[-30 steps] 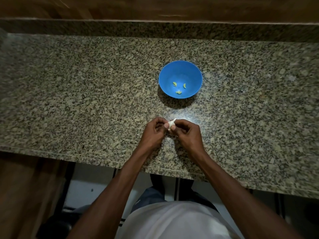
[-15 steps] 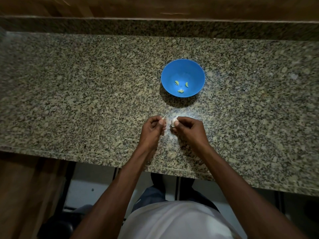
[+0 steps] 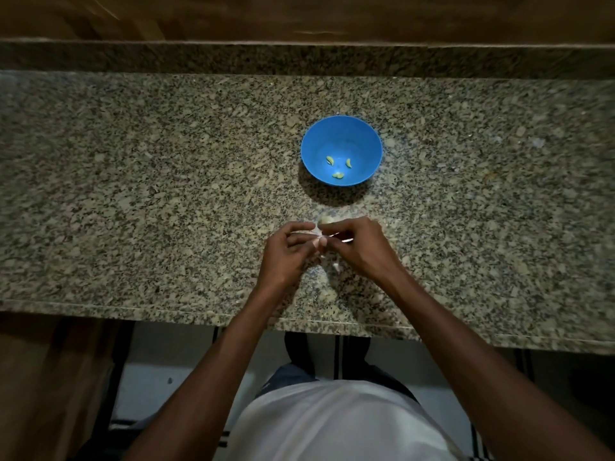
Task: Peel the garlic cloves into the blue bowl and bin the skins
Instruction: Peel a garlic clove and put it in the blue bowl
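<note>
Round blue plastic bowl: upright on speckled tan-and-black granite countertop, well beyond the fingertips of both hands, slightly toward the right-hand side. Three small yellowish peeled garlic cloves lying apart on the bowl's floor: one left, one right, one nearest the fingers. Left hand: raised over the near half of the countertop, fingers curled inward, tips pinched against a small pale garlic clove held between the two hands. Right hand: directly opposite, fingers curled, thumb and forefinger meeting the left fingertips at the same clove; fingertips of both hands touching or nearly so, exact grip blurred. Thin whitish strip of papery skin: extending from the pinch point across the left fingers. Second pale fragment: just beyond the right fingertips, toward the bowl; whether held or resting on the stone, cannot tell. Small whitish scrap: below the fingertips, between the two wrists, against the countertop. Raised granite backsplash ledge: far beyond the fingers, along the back edge. Brown wooden panel: above the ledge. White shirt: behind the wrists, at bottom of view, forearms reaching forward from either side.
</note>
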`<control>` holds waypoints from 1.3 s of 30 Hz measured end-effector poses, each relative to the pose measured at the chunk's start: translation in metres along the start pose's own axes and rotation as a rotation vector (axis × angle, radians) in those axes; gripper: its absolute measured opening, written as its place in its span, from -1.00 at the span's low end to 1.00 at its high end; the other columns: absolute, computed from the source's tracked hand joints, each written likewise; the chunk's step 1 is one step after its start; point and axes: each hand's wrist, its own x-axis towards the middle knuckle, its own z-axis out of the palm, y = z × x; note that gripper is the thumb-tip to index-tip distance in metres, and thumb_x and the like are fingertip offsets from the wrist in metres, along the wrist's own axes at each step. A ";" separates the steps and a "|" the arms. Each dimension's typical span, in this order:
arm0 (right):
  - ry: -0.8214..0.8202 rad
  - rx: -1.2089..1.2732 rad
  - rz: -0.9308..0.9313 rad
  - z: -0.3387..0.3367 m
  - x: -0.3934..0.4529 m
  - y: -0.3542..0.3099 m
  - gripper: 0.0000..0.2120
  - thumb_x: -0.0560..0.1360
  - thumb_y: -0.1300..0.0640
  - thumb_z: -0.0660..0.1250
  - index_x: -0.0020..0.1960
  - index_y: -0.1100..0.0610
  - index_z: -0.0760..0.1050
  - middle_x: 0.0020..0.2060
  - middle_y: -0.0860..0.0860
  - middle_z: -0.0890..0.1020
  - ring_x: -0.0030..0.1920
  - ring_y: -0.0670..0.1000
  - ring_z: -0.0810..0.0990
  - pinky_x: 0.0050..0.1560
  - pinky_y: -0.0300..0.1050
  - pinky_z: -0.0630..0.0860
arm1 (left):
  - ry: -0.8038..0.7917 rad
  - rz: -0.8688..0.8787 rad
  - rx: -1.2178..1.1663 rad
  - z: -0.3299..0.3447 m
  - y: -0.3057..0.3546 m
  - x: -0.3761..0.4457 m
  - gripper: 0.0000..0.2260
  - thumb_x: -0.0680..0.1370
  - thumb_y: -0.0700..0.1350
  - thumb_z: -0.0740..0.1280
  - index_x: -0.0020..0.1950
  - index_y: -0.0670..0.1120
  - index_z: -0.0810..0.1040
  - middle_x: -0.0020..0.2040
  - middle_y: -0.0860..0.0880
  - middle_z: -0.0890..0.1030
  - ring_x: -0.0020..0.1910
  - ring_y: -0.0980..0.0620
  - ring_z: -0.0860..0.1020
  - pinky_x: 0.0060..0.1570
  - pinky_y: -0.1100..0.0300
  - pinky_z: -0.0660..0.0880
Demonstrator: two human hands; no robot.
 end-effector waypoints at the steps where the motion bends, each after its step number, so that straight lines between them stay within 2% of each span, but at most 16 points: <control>1: 0.001 0.008 0.020 0.000 -0.002 0.000 -0.70 0.53 0.02 0.55 0.22 0.09 0.73 0.07 0.01 0.77 -0.03 -0.17 0.74 -0.02 -0.27 0.65 | -0.010 0.030 0.041 0.001 0.001 0.001 -0.71 0.54 -0.24 0.53 0.22 -0.15 0.59 -0.03 -0.13 0.75 -0.03 -0.03 0.75 -0.05 0.14 0.69; 4: 0.029 0.068 0.085 -0.003 -0.006 0.003 -0.72 0.46 0.01 0.62 0.12 0.08 0.77 -0.06 -0.01 0.79 -0.15 -0.19 0.75 -0.11 -0.20 0.67 | -0.022 0.101 0.160 0.003 0.000 0.004 -0.76 0.53 -0.26 0.53 0.14 -0.14 0.57 -0.09 -0.09 0.75 -0.08 0.02 0.75 -0.11 0.18 0.67; 7: 0.015 0.017 0.089 -0.005 -0.009 0.006 -0.74 0.44 0.00 0.63 0.07 0.08 0.78 -0.08 -0.06 0.78 -0.18 -0.23 0.73 -0.20 -0.37 0.55 | -0.028 0.123 0.226 0.005 -0.004 0.007 -0.77 0.49 -0.23 0.58 0.05 -0.15 0.60 -0.17 -0.04 0.75 -0.14 0.06 0.74 -0.14 0.17 0.68; 10: 0.026 -0.064 0.072 -0.001 -0.012 0.010 -0.80 0.47 0.05 0.60 0.07 0.07 0.78 -0.07 -0.03 0.79 -0.17 -0.23 0.71 -0.22 -0.44 0.51 | -0.026 0.154 0.332 0.005 -0.011 0.008 -0.82 0.48 -0.22 0.57 0.00 -0.13 0.62 -0.19 0.01 0.72 -0.20 0.15 0.71 -0.22 0.31 0.61; 12: 0.086 -0.173 0.046 0.005 -0.014 0.015 -0.84 0.52 0.18 0.54 0.09 0.07 0.78 -0.03 0.00 0.78 -0.12 -0.14 0.71 -0.15 -0.32 0.59 | 0.002 0.196 0.414 0.001 -0.017 0.010 -0.87 0.52 -0.25 0.52 0.00 -0.10 0.63 -0.17 0.02 0.70 -0.19 0.20 0.66 -0.23 0.39 0.55; 14: 0.128 -0.314 0.025 0.012 -0.015 0.020 -0.82 0.54 0.22 0.47 0.07 0.04 0.78 -0.06 0.01 0.77 -0.15 -0.03 0.70 -0.15 -0.05 0.65 | 0.045 0.240 0.503 -0.006 -0.025 0.014 -0.83 0.53 -0.24 0.51 0.05 -0.05 0.62 -0.11 0.04 0.67 -0.14 0.17 0.63 -0.18 0.35 0.56; 17: 0.104 -0.485 0.015 0.018 -0.013 0.021 -0.80 0.45 0.31 0.41 -0.27 0.06 0.66 -0.31 0.01 0.59 -0.34 0.04 0.57 -0.30 0.09 0.60 | 0.056 0.334 0.649 -0.019 -0.038 0.021 -0.74 0.52 -0.15 0.52 0.18 -0.03 0.58 0.04 0.04 0.60 0.02 0.07 0.58 0.01 0.11 0.60; 19: 0.086 -0.539 0.013 0.021 -0.010 0.020 -0.78 0.39 0.35 0.39 -0.36 0.09 0.56 -0.34 0.01 0.52 -0.37 0.06 0.53 -0.32 0.10 0.59 | 0.013 0.355 0.715 -0.024 -0.042 0.026 -0.67 0.52 -0.11 0.52 0.25 -0.05 0.56 0.12 0.06 0.51 0.15 0.02 0.52 0.14 0.00 0.57; 21: 0.086 -0.600 -0.001 0.024 -0.009 0.017 -0.81 0.40 0.34 0.43 -0.29 0.08 0.63 -0.26 0.02 0.55 -0.32 0.08 0.55 -0.32 0.02 0.57 | -0.041 0.363 0.781 -0.026 -0.043 0.029 -0.56 0.49 -0.04 0.55 0.32 -0.08 0.56 0.16 0.04 0.45 0.22 0.01 0.43 0.21 -0.03 0.51; 23: 0.067 -0.668 -0.036 0.029 -0.011 0.013 -0.89 0.44 0.29 0.45 -0.17 0.11 0.68 -0.18 0.05 0.56 -0.26 0.12 0.56 -0.27 0.02 0.57 | -0.069 0.386 0.858 -0.028 -0.043 0.030 -0.43 0.46 0.13 0.54 0.39 -0.09 0.55 0.25 -0.05 0.44 0.27 -0.05 0.34 0.22 -0.05 0.46; 25: 0.057 -0.737 -0.066 0.034 -0.013 0.010 -0.93 0.50 0.24 0.40 -0.11 0.16 0.67 -0.16 0.08 0.54 -0.24 0.15 0.54 -0.25 0.07 0.57 | -0.064 0.408 0.941 -0.031 -0.045 0.032 -0.28 0.43 0.36 0.39 0.45 -0.06 0.53 0.41 -0.10 0.40 0.38 -0.08 0.27 0.27 -0.09 0.39; 27: 0.071 -0.786 -0.077 0.038 -0.012 0.008 -0.89 0.55 0.21 0.36 -0.08 0.18 0.66 -0.17 0.10 0.54 -0.24 0.16 0.54 -0.24 0.08 0.57 | -0.065 0.373 1.002 -0.033 -0.045 0.034 -0.16 0.38 0.48 0.26 0.53 0.01 0.46 0.58 -0.11 0.29 0.54 -0.15 0.16 0.42 -0.18 0.28; 29: 0.078 -0.795 -0.071 0.038 -0.011 0.005 -0.87 0.57 0.20 0.34 -0.09 0.19 0.64 -0.18 0.11 0.54 -0.24 0.16 0.54 -0.23 0.08 0.57 | -0.084 0.338 1.032 -0.034 -0.044 0.035 -0.13 0.37 0.50 0.24 0.57 0.04 0.41 0.65 -0.10 0.19 0.61 -0.19 0.07 0.51 -0.22 0.16; 32: 0.072 -0.786 -0.067 0.038 -0.011 0.000 -0.85 0.56 0.25 0.29 -0.15 0.26 0.57 -0.18 0.17 0.56 -0.23 0.20 0.54 -0.26 0.05 0.50 | -0.091 0.346 1.041 -0.036 -0.044 0.036 -0.16 0.41 0.45 0.34 0.59 0.05 0.40 0.67 -0.11 0.18 0.63 -0.21 0.05 0.52 -0.24 0.13; 36: 0.094 -0.740 -0.052 0.037 -0.010 0.003 -0.86 0.54 0.25 0.28 -0.16 0.27 0.54 -0.18 0.19 0.56 -0.24 0.20 0.52 -0.30 0.02 0.43 | -0.080 0.341 1.030 -0.036 -0.044 0.033 -0.12 0.38 0.52 0.21 0.59 0.07 0.38 0.68 -0.08 0.16 0.64 -0.19 0.03 0.54 -0.22 0.11; 39: 0.091 -0.734 -0.068 0.037 -0.010 0.004 -0.83 0.57 0.23 0.28 -0.18 0.27 0.50 -0.20 0.19 0.54 -0.25 0.19 0.49 -0.29 0.06 0.45 | -0.080 0.335 1.036 -0.034 -0.044 0.033 -0.21 0.45 0.38 0.40 0.60 0.06 0.37 0.68 -0.08 0.14 0.65 -0.19 0.00 0.56 -0.21 0.09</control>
